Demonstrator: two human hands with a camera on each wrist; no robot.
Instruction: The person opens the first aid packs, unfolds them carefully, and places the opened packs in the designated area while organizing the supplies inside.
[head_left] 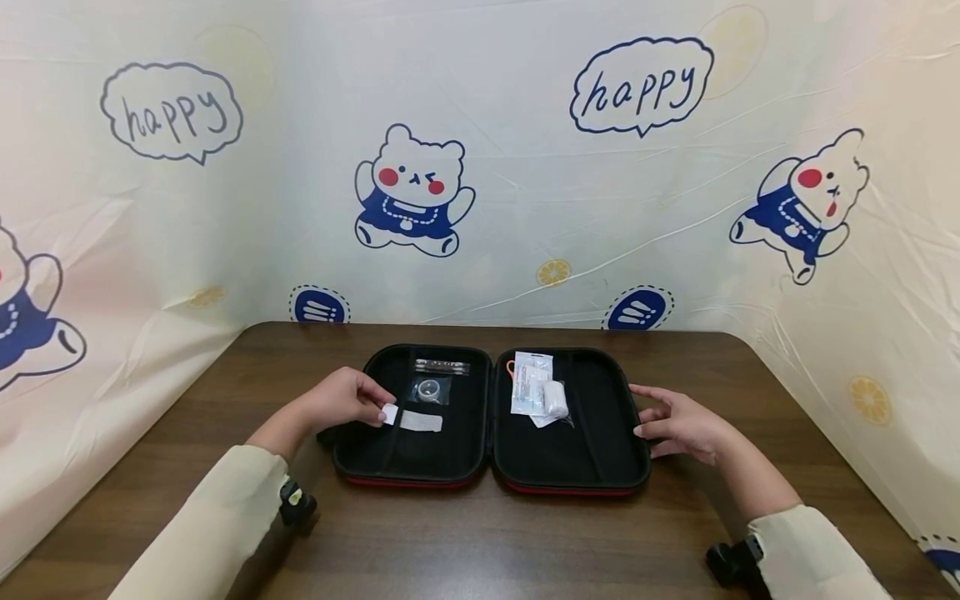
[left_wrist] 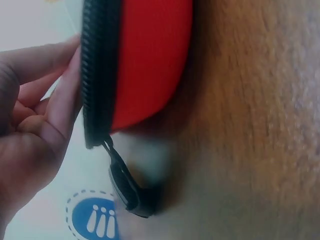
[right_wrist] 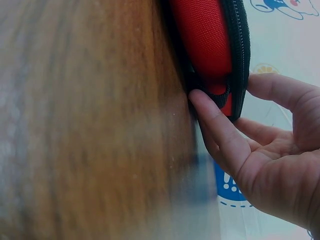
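A red zip case with a black lining (head_left: 450, 454) lies unfolded flat on the table. At its left half, my left hand (head_left: 347, 398) pinches the near end of a white strip (head_left: 422, 422), which passes under an elastic strap. In the left wrist view the case's red shell (left_wrist: 150, 55) and zip pull (left_wrist: 125, 185) hide the strip from sight. My right hand (head_left: 684, 427) holds the outer edge of the right half. One finger is by the black carry handle (right_wrist: 215, 95), another on the zipped rim (right_wrist: 240, 55).
Above the strip lie a clear packet with a white roll (head_left: 429, 390) and a slim wrapped item (head_left: 442, 367). The right half holds a printed white packet (head_left: 531, 382), a white roll (head_left: 555, 400) and an orange loop (head_left: 510, 367). A printed cloth (head_left: 510, 183) hangs behind the brown table (head_left: 465, 542).
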